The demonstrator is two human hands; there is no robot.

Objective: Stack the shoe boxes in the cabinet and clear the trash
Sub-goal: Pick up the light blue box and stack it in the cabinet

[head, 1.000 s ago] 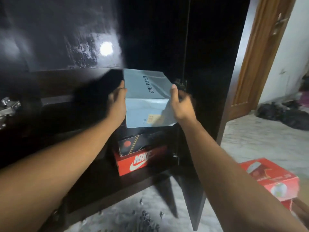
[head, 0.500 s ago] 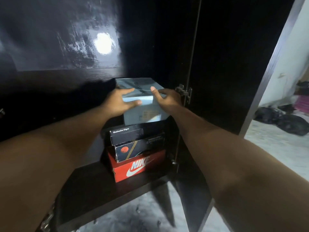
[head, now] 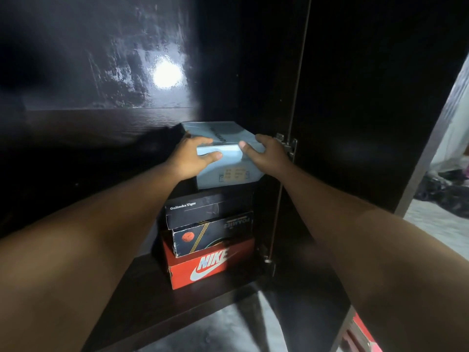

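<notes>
Pale blue shoe box [head: 229, 171], gripped at its front top edge: fingers [head: 203, 142] over the lid, thumbs on the front, left hand [head: 194, 158] and right hand [head: 269, 154]. Likely light, stiff cardboard, lid liftable; safer held by the sides. Atop three boxes [head: 210, 240] on the cabinet shelf [head: 142, 295].

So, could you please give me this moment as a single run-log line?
left hand: grips blue box | right hand: grips blue box | below: Onitsuka Tiger box, Nike box | set down: unclear
</notes>
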